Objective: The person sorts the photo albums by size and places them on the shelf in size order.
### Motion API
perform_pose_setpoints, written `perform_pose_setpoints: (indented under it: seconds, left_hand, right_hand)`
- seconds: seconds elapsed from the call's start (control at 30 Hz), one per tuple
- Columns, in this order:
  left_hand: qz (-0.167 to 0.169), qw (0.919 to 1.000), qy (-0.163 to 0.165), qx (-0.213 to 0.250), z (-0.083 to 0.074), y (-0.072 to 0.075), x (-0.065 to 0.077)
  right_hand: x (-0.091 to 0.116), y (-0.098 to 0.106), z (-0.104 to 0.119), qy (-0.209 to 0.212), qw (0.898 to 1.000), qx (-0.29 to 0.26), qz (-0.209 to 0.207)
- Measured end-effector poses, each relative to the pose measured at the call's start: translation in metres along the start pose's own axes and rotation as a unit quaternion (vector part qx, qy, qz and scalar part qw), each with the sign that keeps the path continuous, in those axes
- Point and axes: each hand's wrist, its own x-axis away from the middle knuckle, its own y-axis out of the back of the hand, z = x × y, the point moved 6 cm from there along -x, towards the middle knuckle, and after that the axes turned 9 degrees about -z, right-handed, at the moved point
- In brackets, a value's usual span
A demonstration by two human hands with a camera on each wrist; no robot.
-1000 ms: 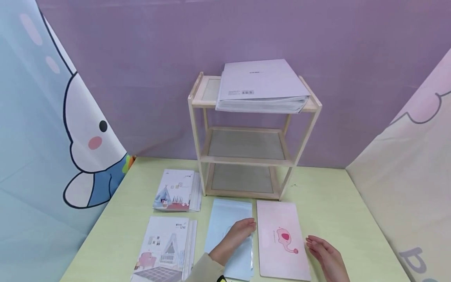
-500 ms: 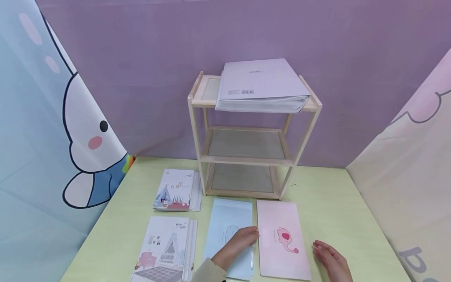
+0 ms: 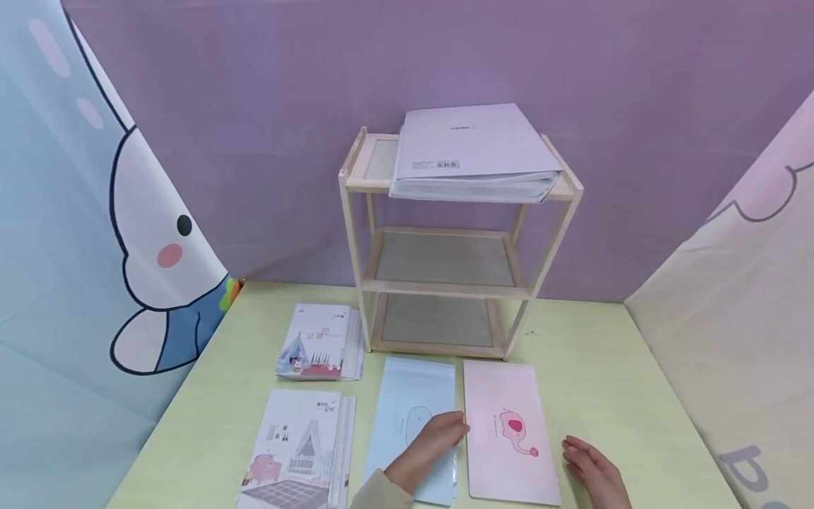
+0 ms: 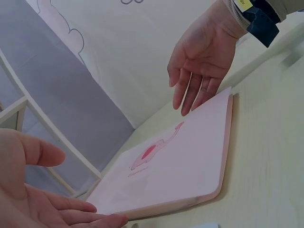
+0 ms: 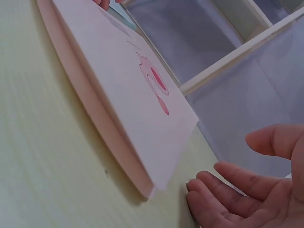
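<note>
A pink notebook with an elephant drawing lies flat on the table, several pages or copies thick. At its left long edge is my left hand, fingers extended and the thumb apart; the left wrist view shows the fingertips at the notebook's edge, contact hard to tell. To the right of the notebook my right hand stands a little apart from it, fingers relaxed and holding nothing. Under my left forearm lies a light blue notebook with a line drawing, partly hidden by the hand and sleeve.
Behind the notebooks stands a wooden three-tier shelf, with a stack of large white books on top. Two stacks of illustrated books, a smaller one and a larger one, lie at the left. Printed curtains border the table.
My left hand has moved slightly down and right to the pink notebook's left edge. My right hand has drawn slightly away from the notebook's right side. The notebooks have stayed put.
</note>
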Motion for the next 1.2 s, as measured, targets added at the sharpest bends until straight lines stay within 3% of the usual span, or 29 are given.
perform_pose_setpoints:
  seconds: [0.2,0.5,0.7,1.0,1.2]
  left_hand:
    - [0.010,0.9994,0.025,0.021,0.002,-0.004,0.004]
    - [0.020,0.9966,0.069,0.040,0.006,-0.008,0.009]
    - [0.014,0.9947,0.088,0.052,0.009,-0.007,0.014]
    - [-0.007,0.9919,0.092,0.087,0.015,-0.004,0.017]
    - [0.005,0.9918,0.088,0.092,0.018,-0.006,0.019]
  right_hand:
    - [0.002,-0.007,-0.002,-0.009,1.000,-0.013,0.005]
    - [0.013,-0.014,0.004,0.025,0.998,0.056,0.017]
    - [0.017,-0.021,0.003,0.008,0.997,0.079,0.026]
    - [0.019,-0.025,-0.003,-0.010,0.998,0.051,0.026]
    - [0.017,-0.023,-0.005,-0.030,0.999,0.010,0.010]
